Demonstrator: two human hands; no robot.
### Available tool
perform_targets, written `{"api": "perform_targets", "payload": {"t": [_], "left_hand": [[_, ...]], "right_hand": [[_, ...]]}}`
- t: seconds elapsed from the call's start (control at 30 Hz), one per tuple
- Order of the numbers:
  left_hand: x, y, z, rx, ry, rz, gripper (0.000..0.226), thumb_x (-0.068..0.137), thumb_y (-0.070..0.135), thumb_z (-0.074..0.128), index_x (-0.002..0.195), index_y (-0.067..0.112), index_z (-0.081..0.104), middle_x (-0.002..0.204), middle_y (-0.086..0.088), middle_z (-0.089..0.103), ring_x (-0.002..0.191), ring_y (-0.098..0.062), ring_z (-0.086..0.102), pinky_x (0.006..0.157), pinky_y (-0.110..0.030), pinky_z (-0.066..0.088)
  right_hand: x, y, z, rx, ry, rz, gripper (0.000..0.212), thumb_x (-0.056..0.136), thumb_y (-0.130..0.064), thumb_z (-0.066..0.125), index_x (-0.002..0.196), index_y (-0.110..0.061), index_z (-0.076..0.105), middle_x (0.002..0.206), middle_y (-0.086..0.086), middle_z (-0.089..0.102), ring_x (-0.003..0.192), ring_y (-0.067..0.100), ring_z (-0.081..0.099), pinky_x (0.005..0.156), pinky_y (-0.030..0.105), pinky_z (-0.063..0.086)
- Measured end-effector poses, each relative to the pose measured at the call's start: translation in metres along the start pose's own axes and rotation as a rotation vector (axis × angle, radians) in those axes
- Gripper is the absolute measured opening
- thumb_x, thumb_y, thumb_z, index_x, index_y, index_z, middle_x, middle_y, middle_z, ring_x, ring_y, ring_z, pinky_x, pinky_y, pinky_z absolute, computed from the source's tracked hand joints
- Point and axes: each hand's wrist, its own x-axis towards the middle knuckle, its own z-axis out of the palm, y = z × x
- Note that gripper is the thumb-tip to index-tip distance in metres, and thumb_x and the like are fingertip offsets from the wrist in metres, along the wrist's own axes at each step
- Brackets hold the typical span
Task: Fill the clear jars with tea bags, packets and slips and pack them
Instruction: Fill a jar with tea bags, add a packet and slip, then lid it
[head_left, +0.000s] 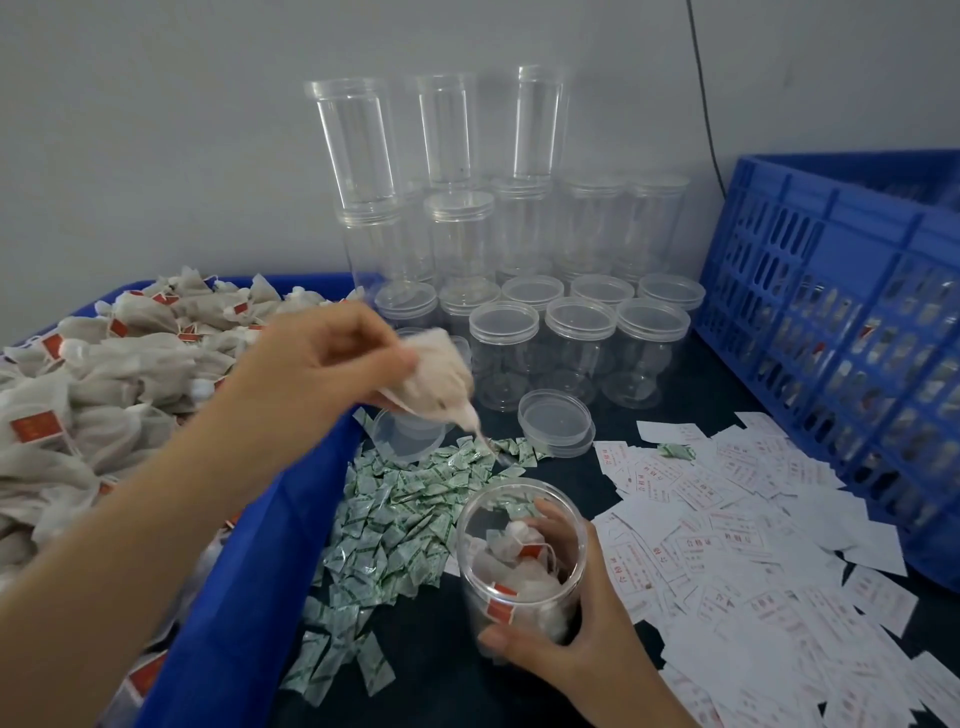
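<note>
At the left, a blue tub (244, 577) holds the heap of tea bags (104, 374). The left hand (317, 358) is raised over the tub's right edge, fingers curled and pinching one tea bag (441, 376), which hangs farther back than, and left of, the open jar (498, 519). That jar, partly filled with tea bags, stands near centre beside the green packets (395, 519), gripped around its right wall by the right hand (582, 639), with the white slips (753, 545) spread to its right.
</note>
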Motion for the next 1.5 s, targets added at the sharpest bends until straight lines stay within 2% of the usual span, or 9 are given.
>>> {"api": "perform_targets", "payload": {"t": [0.23, 0.4, 0.53, 0.67, 0.8, 0.97, 1.1, 1.33, 1.5], "left_hand": [[-0.032, -0.019, 0.054, 0.43, -0.051, 0.051, 0.007, 0.081, 0.029, 0.07, 0.085, 0.027, 0.064, 0.084, 0.014, 0.065, 0.085, 0.002, 0.059, 0.079, -0.022, 0.051], [-0.05, -0.033, 0.072, 0.434, -0.191, -0.064, 0.07, 0.059, 0.082, 0.052, 0.121, 0.05, 0.039, 0.113, 0.042, 0.04, 0.104, 0.026, 0.036, 0.078, -0.006, 0.035], [-0.062, -0.049, 0.094, 0.429, -0.188, -0.024, 0.088, 0.059, 0.084, 0.051, 0.136, 0.043, 0.034, 0.122, 0.039, 0.035, 0.111, 0.017, 0.036, 0.085, -0.01, 0.033], [-0.069, -0.057, 0.108, 0.39, -0.018, 0.039, 0.078, 0.063, 0.076, 0.05, 0.13, 0.037, 0.046, 0.118, 0.032, 0.042, 0.113, 0.011, 0.04, 0.094, -0.013, 0.039], [-0.073, -0.055, 0.114, 0.396, 0.059, 0.089, 0.067, 0.066, 0.069, 0.049, 0.123, 0.034, 0.052, 0.112, 0.031, 0.044, 0.109, 0.013, 0.04, 0.087, -0.002, 0.034], [-0.073, -0.054, 0.114, 0.4, 0.085, 0.107, 0.065, 0.066, 0.066, 0.049, 0.121, 0.032, 0.054, 0.109, 0.026, 0.048, 0.106, 0.008, 0.043, 0.085, -0.009, 0.039], [-0.073, -0.054, 0.113, 0.397, 0.072, 0.108, 0.068, 0.066, 0.068, 0.048, 0.124, 0.032, 0.053, 0.11, 0.026, 0.047, 0.106, 0.007, 0.044, 0.086, -0.016, 0.044], [-0.072, -0.055, 0.113, 0.393, 0.065, 0.103, 0.068, 0.065, 0.069, 0.047, 0.123, 0.033, 0.052, 0.109, 0.026, 0.047, 0.105, 0.007, 0.043, 0.084, -0.014, 0.043], [-0.073, -0.055, 0.114, 0.397, 0.065, 0.092, 0.07, 0.066, 0.07, 0.047, 0.124, 0.033, 0.052, 0.11, 0.027, 0.047, 0.106, 0.007, 0.044, 0.086, -0.019, 0.046]], "right_hand": [[0.001, -0.003, 0.001, -0.001, 0.012, -0.006, 0.089, 0.062, -0.048, 0.092, 0.135, -0.048, 0.042, 0.132, -0.02, 0.054, 0.125, 0.005, 0.054, 0.095, 0.013, 0.047], [0.0, -0.008, -0.003, 0.048, -0.092, 0.051, 0.086, 0.07, -0.033, 0.091, 0.134, -0.053, 0.037, 0.133, -0.023, 0.055, 0.124, 0.002, 0.056, 0.094, 0.012, 0.048], [0.0, -0.015, -0.024, -0.168, -0.4, 0.13, 0.102, 0.079, -0.008, 0.073, 0.146, -0.049, 0.009, 0.135, -0.042, 0.041, 0.129, -0.014, 0.044, 0.098, 0.003, 0.038], [0.026, -0.03, -0.051, -0.176, -0.321, 0.175, 0.072, 0.081, 0.022, 0.042, 0.131, -0.027, 0.058, 0.124, -0.018, 0.067, 0.12, 0.001, 0.06, 0.1, 0.02, 0.048], [0.065, -0.017, -0.047, -0.64, 0.018, 0.161, 0.022, 0.095, -0.006, 0.061, 0.106, -0.021, 0.071, 0.103, -0.011, 0.071, 0.096, 0.005, 0.065, 0.086, 0.027, 0.053], [0.085, 0.012, -0.031, -1.049, -0.077, 0.29, 0.03, 0.095, -0.038, 0.062, 0.12, -0.021, 0.059, 0.119, -0.001, 0.051, 0.107, 0.015, 0.052, 0.087, 0.029, 0.045], [0.086, 0.017, -0.029, -0.86, 0.028, 0.276, 0.012, 0.09, -0.024, 0.068, 0.086, -0.024, 0.058, 0.09, -0.009, 0.057, 0.083, 0.013, 0.057, 0.07, 0.026, 0.046], [0.076, -0.01, -0.048, -0.593, 0.244, 0.213, 0.015, 0.087, -0.017, 0.076, 0.079, -0.021, 0.064, 0.078, -0.009, 0.065, 0.074, 0.005, 0.06, 0.063, 0.012, 0.041], [0.06, -0.071, -0.055, -0.096, 0.213, 0.055, 0.012, 0.079, -0.009, 0.08, 0.082, -0.013, 0.069, 0.078, -0.002, 0.073, 0.071, 0.008, 0.069, 0.067, 0.016, 0.054]]}}
